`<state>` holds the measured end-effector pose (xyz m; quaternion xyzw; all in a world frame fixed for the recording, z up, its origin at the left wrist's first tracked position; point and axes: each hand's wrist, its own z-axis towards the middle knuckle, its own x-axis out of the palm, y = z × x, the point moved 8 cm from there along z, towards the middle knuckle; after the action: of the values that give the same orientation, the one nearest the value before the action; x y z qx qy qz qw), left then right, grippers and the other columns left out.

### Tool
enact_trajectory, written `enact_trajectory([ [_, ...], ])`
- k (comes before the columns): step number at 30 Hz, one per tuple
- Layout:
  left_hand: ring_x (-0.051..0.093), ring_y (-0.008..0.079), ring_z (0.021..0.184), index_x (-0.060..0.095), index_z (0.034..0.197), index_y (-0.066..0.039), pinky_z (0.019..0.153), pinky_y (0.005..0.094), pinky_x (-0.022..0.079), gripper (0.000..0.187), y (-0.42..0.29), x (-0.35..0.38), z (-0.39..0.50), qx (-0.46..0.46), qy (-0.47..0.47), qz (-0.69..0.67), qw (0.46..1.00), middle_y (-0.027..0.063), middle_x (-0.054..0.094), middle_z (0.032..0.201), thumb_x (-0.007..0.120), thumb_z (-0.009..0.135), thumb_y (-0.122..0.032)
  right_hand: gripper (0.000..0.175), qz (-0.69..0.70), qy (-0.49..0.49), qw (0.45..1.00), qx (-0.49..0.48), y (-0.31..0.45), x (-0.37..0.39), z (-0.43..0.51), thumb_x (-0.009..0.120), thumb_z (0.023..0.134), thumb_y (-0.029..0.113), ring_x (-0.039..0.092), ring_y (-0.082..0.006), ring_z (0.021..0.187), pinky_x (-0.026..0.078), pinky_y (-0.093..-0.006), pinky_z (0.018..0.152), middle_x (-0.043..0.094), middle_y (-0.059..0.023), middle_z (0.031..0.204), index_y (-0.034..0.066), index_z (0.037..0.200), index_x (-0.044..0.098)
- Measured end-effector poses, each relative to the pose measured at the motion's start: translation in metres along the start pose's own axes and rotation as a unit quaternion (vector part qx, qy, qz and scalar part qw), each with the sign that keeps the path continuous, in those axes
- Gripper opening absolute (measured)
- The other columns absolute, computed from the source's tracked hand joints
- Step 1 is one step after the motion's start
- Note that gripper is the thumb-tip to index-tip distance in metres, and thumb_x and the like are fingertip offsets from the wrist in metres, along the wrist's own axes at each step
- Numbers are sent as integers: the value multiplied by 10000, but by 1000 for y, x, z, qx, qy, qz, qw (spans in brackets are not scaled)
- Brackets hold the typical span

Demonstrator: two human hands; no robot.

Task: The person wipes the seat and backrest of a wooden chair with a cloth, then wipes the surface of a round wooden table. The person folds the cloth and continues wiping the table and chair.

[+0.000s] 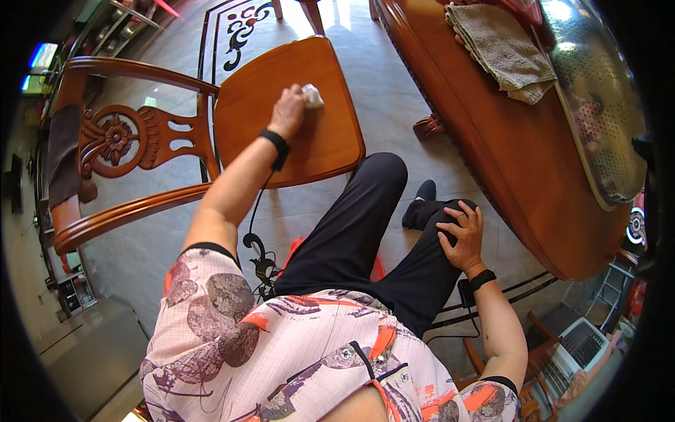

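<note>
My left hand (288, 112) presses a small crumpled white cloth or tissue (314, 96) onto the seat (253, 126) of a wooden chair. The wad sticks out past my fingertips toward the seat's right side. To the left is the chair's carved backrest (116, 134), with a dark cover over part of its top rail. Fingers spread, my right hand (463, 237) rests on my right knee in black trousers and holds nothing. Each wrist wears a black band with a cable; the left one (275, 147) hangs over the seat edge.
A wooden table (527, 174) with a rounded end stands at the right, bearing a folded beige towel (501, 53) and a shiny, dotted panel (601, 126). A laptop (580, 343) sits at lower right. Cables (266, 266) lie on the tiled floor by my legs.
</note>
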<state>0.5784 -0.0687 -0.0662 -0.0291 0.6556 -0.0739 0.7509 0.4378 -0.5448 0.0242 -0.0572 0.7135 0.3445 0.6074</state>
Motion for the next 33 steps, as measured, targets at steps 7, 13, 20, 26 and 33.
enact_trajectory([
  [7, 670, 371, 1101, 759, 1149, -132, 961, 456, 548, 299, 88, 23, 127, -164, 29, 10, 986, 164, 644, 1190, 586, 920, -47, 114, 5, -10, 1000, 5, -10, -3, 1, 747, 809, 218, 476, -315, 1359, 218, -575, 1209, 666, -33, 1274, 193, 909, 796],
  [13, 673, 365, 1009, 789, 1062, -154, 901, 431, 576, 315, 14, 19, 106, 1, -18, -42, 999, 106, 667, 1167, 634, 837, 2, 107, 6, -25, 1000, -4, -10, -4, 3, 740, 806, 198, 488, -310, 1339, 243, -577, 1196, 679, -23, 1244, 188, 895, 797],
  [20, 575, 283, 924, 744, 1167, -155, 813, 378, 548, 311, -129, -10, -48, 193, 25, -116, 974, 86, 584, 1104, 741, 858, -123, 114, 7, -31, 999, -6, -6, -3, -1, 725, 811, 176, 485, -317, 1342, 247, -580, 1192, 675, -34, 1249, 177, 905, 791],
  [26, 570, 288, 1010, 738, 1197, -154, 831, 377, 565, 352, -118, -16, -87, 195, 124, -131, 964, 72, 564, 1122, 755, 848, -194, 117, 14, -31, 999, 2, -7, -2, -5, 710, 818, 172, 490, -325, 1340, 230, -579, 1201, 678, -42, 1252, 181, 889, 803],
  [33, 618, 315, 1005, 753, 1026, -100, 891, 397, 552, 295, -16, -6, 54, 104, 23, -5, 994, 93, 600, 1107, 561, 869, 59, 123, 20, -19, 1000, 15, -13, -3, 0, 709, 818, 182, 491, -321, 1340, 236, -596, 1200, 683, -34, 1253, 189, 885, 811],
])
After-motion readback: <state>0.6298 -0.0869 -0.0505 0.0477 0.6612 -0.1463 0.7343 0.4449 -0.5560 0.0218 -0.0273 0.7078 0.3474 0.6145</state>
